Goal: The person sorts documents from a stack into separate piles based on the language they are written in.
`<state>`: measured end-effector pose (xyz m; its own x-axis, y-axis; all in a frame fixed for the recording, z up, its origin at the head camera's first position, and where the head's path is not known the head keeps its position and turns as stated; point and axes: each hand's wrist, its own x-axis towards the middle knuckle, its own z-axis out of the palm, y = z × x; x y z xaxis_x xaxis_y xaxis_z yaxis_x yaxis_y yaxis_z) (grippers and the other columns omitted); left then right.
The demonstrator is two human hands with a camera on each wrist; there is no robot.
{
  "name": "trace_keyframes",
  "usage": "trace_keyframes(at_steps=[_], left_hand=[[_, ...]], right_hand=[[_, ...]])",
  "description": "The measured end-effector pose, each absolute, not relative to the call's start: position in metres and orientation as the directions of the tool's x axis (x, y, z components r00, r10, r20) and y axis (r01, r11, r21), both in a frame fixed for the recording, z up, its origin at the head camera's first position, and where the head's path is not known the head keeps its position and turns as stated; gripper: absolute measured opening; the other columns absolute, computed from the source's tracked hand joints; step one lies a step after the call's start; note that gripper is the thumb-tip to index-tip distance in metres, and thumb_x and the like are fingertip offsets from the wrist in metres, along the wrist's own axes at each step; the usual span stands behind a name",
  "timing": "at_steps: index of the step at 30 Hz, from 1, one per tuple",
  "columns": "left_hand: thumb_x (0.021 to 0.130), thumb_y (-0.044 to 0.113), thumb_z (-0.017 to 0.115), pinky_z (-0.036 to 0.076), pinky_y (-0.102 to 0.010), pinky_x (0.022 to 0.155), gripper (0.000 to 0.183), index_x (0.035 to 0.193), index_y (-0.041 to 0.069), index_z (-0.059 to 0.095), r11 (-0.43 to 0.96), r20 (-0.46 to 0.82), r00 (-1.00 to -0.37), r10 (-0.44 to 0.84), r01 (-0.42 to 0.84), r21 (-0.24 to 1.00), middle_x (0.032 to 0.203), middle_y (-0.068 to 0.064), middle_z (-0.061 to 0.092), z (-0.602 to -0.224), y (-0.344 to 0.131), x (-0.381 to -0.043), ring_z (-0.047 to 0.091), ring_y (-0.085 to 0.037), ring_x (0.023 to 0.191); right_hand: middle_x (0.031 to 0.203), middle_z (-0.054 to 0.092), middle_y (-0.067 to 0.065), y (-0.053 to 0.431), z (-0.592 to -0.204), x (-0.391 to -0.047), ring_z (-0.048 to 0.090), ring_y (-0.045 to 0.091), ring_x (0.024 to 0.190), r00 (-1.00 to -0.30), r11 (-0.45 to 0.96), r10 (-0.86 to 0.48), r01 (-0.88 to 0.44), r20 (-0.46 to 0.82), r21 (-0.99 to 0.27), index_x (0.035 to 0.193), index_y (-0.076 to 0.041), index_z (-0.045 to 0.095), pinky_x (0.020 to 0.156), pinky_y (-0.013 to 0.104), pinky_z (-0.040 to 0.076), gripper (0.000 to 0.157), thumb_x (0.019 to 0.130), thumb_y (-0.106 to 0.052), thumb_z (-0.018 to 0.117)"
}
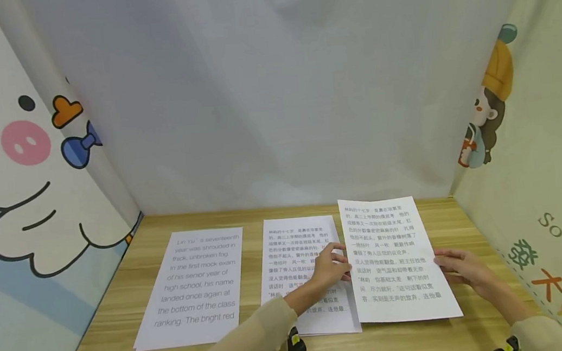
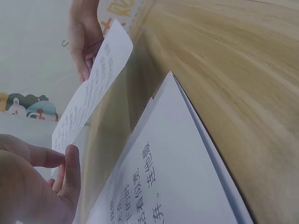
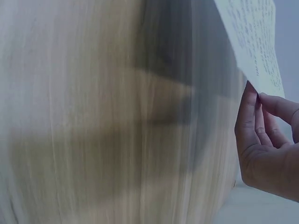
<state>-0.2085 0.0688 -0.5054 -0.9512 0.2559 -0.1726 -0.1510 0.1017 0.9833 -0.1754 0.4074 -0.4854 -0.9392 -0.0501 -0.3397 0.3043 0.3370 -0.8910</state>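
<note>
A sheet of paper (image 1: 389, 260) printed with Chinese text is held raised above the right part of the table, its shadow falling on the wood. My left hand (image 1: 330, 267) pinches its left edge between thumb and fingers. On the opposite edge, my right hand (image 1: 469, 271) grips the same sheet; the right wrist view shows thumb and fingertips (image 3: 262, 99) closing on the paper. Beneath my left forearm lies a stack of Chinese-text sheets (image 1: 295, 240), partly hidden by hand and sleeve. In the left wrist view this stack (image 2: 173, 172) shows slightly offset edges.
Another stack of sheets (image 1: 195, 285), printed in large English text, lies on the left of the wooden table (image 1: 110, 323). A pale cloth wall (image 1: 275, 99) stands behind, with cartoon-printed side panels at left and right.
</note>
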Motion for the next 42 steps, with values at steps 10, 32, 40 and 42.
trace_keyframes(at_steps=[10,32,40,42], left_hand=[[0.086,-0.010,0.067,0.064,-0.030,0.064,0.045,0.128,0.003,0.059,0.127,-0.214,-0.940,0.264,-0.186,0.974,0.088,-0.006,0.068,-0.511,0.108,-0.215,0.070,-0.015,0.064],[0.087,-0.010,0.062,0.062,-0.026,0.057,0.054,0.139,-0.002,0.054,0.241,-0.378,-0.876,0.298,-0.315,0.918,0.075,-0.018,0.073,-0.512,0.134,-0.224,0.060,-0.011,0.051],[0.088,-0.008,0.063,0.062,-0.026,0.057,0.049,0.136,-0.003,0.057,0.262,-0.381,-0.871,0.310,-0.307,0.915,0.076,-0.019,0.073,-0.511,0.136,-0.225,0.061,-0.011,0.051],[0.088,-0.009,0.063,0.062,-0.026,0.057,0.046,0.133,-0.003,0.058,0.258,-0.380,-0.870,0.314,-0.307,0.916,0.079,-0.020,0.074,-0.512,0.135,-0.225,0.060,-0.011,0.050]], right_hand=[[0.092,0.071,-0.016,0.430,-0.495,-0.182,0.069,0.002,0.083,-0.933,0.365,0.022,0.341,-0.359,-0.866,0.142,0.015,0.046,0.075,0.024,0.061,0.054,0.104,-0.022,0.059],[0.091,0.074,-0.005,0.453,-0.511,-0.181,0.063,-0.002,0.074,-0.941,0.533,0.195,0.339,-0.277,-0.775,0.138,0.022,0.045,0.066,0.021,0.059,0.055,0.106,-0.023,0.050],[0.098,0.075,-0.002,0.458,-0.509,-0.182,0.063,-0.006,0.077,-0.938,0.520,0.180,0.346,-0.296,-0.781,0.138,0.024,0.044,0.070,0.020,0.060,0.056,0.107,-0.023,0.048],[0.097,0.075,-0.002,0.459,-0.508,-0.182,0.064,-0.006,0.076,-0.940,0.511,0.170,0.340,-0.295,-0.790,0.138,0.025,0.042,0.072,0.020,0.061,0.056,0.107,-0.021,0.048]])
